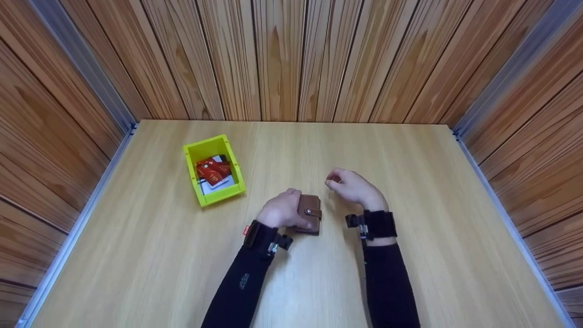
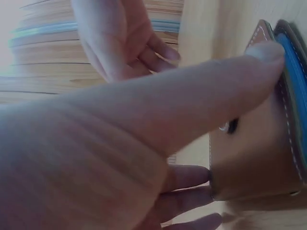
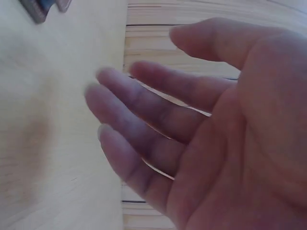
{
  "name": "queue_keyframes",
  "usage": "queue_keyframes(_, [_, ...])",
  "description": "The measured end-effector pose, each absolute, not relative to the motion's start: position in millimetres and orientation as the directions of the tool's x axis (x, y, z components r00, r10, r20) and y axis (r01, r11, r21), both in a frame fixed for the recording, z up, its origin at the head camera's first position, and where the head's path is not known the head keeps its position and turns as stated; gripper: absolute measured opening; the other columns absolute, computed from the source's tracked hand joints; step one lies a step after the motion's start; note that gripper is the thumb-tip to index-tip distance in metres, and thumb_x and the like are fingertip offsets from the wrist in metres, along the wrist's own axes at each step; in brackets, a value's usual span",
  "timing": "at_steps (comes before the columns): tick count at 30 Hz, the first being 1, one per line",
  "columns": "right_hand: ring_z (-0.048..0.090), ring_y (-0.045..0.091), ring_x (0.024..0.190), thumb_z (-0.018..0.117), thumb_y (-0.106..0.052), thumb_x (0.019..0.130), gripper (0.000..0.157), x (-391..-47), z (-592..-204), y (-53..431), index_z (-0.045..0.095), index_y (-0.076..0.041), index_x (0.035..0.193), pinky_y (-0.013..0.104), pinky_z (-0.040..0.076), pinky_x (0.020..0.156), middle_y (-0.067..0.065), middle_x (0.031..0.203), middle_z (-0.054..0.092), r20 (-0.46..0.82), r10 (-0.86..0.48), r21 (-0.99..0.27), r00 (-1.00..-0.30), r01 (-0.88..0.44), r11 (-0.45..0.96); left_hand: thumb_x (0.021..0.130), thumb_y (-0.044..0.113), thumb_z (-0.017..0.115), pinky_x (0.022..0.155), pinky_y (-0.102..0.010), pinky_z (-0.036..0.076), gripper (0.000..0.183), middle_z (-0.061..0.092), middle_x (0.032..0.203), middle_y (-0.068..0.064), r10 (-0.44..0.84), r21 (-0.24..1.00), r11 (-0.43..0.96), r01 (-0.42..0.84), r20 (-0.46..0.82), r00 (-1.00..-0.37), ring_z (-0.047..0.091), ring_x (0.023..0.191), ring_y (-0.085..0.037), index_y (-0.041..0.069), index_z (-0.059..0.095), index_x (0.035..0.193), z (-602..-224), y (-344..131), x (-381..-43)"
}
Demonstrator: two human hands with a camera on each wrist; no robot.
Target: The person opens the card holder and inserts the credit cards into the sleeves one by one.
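Left hand (image 1: 283, 210) had its fingers gripping a brown, rectangular leather-look wallet (image 1: 309, 205); right hand (image 1: 355, 186) kinda hung at the wallet's 2 o'clock, fingers loosely relaxed.

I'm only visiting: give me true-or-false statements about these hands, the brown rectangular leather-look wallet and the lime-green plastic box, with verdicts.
1. The left hand touches the brown leather-look wallet. True.
2. The right hand holds the wallet too. False: it is empty and apart from the wallet.
3. Red items lie inside the lime-green plastic box. True.
4. In the head view, the box stands right of the wallet. False: it stands left.
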State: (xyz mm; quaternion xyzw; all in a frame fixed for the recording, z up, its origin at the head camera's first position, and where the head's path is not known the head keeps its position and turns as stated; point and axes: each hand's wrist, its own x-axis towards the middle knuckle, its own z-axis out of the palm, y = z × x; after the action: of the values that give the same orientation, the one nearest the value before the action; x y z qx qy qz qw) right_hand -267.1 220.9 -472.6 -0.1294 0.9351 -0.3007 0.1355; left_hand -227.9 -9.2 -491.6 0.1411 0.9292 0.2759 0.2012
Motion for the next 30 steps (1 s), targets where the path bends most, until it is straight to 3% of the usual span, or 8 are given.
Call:
queue_keyframes(3, [0.064, 0.021, 0.086, 0.055, -0.032, 0.111, 0.032, -262, -466, 212, 0.069, -0.004, 0.115, 0.033, 0.053, 0.074, 0.008, 0.099, 0.071, -0.22, -0.327, -0.594, -0.919, -0.14, 0.792, 0.099, 0.045, 0.079, 0.113, -0.047, 0.057, 0.079, 0.061, 0.15, -0.019, 0.29, 0.592, 0.804, 0.063, -0.298, -0.91, 0.065, 0.134, -0.034, -0.001, 0.05, 0.156, -490, -14, -233])
queue_keyframes(6, [0.055, 0.015, 0.068, 0.056, -0.033, 0.11, 0.034, -257, -462, 202, 0.07, -0.003, 0.102, 0.027, 0.044, 0.061, 0.001, 0.081, 0.063, -0.311, -0.334, -0.585, -0.89, -0.098, 0.805, 0.104, 0.044, 0.071, 0.087, -0.036, 0.06, 0.054, 0.071, 0.122, -0.014, 0.193, 0.608, 0.792, -0.054, -0.333, -0.923, 0.071, 0.106, -0.026, 0.001, 0.065, 0.135, -491, -20, -240])
queue_keyframes(8, [0.05, 0.013, 0.061, 0.056, -0.033, 0.109, 0.038, -254, -463, 194, 0.07, -0.003, 0.09, 0.025, 0.04, 0.056, -0.002, 0.071, 0.059, -0.386, -0.344, -0.555, -0.856, -0.083, 0.828, 0.104, 0.042, 0.072, 0.066, -0.031, 0.052, 0.038, 0.069, 0.094, -0.007, 0.156, 0.61, 0.784, -0.113, -0.37, -0.916, 0.066, 0.08, -0.02, 0.004, 0.07, 0.113, -501, -22, -248])
queue_keyframes(11, [0.05, 0.011, 0.055, 0.058, -0.035, 0.106, 0.043, -253, -465, 184, 0.07, -0.007, 0.074, 0.023, 0.038, 0.054, -0.005, 0.061, 0.058, -0.473, -0.346, -0.5, -0.81, -0.076, 0.862, 0.102, 0.042, 0.075, 0.053, -0.03, 0.042, 0.035, 0.062, 0.073, -0.001, 0.151, 0.608, 0.779, -0.154, -0.42, -0.895, 0.058, 0.06, -0.016, 0.009, 0.069, 0.091, -521, -24, -258])
queue_keyframes(15, [0.053, 0.01, 0.051, 0.061, -0.041, 0.104, 0.051, -251, -471, 175, 0.07, -0.011, 0.064, 0.023, 0.042, 0.054, -0.006, 0.054, 0.06, -0.524, -0.33, -0.453, -0.785, -0.071, 0.888, 0.098, 0.044, 0.08, 0.048, -0.028, 0.046, 0.037, 0.065, 0.067, 0.001, 0.172, 0.613, 0.777, -0.14, -0.421, -0.89, 0.061, 0.054, -0.014, 0.012, 0.07, 0.082, -547, -22, -268])
queue_keyframes(23, [0.056, 0.011, 0.052, 0.062, -0.051, 0.105, 0.052, -252, -479, 170, 0.069, -0.014, 0.069, 0.023, 0.045, 0.049, -0.004, 0.058, 0.063, -0.574, -0.282, -0.429, -0.769, -0.012, 0.903, 0.097, 0.045, 0.08, 0.041, -0.025, 0.051, 0.045, 0.067, 0.051, -0.002, 0.21, 0.654, 0.744, -0.136, -0.423, -0.882, 0.068, 0.043, -0.013, 0.01, 0.07, 0.07, -554, -20, -267])
queue_keyframes(30, [0.059, 0.012, 0.054, 0.063, -0.046, 0.105, 0.047, -253, -482, 168, 0.071, -0.012, 0.073, 0.024, 0.047, 0.051, -0.004, 0.06, 0.064, -0.545, -0.263, -0.433, -0.796, -0.002, 0.902, 0.102, 0.025, 0.074, 0.042, -0.021, 0.05, 0.032, 0.079, 0.073, -0.021, 0.253, 0.68, 0.719, -0.147, -0.453, -0.855, 0.066, 0.045, -0.015, -0.006, 0.076, 0.092, -503, -23, -241])
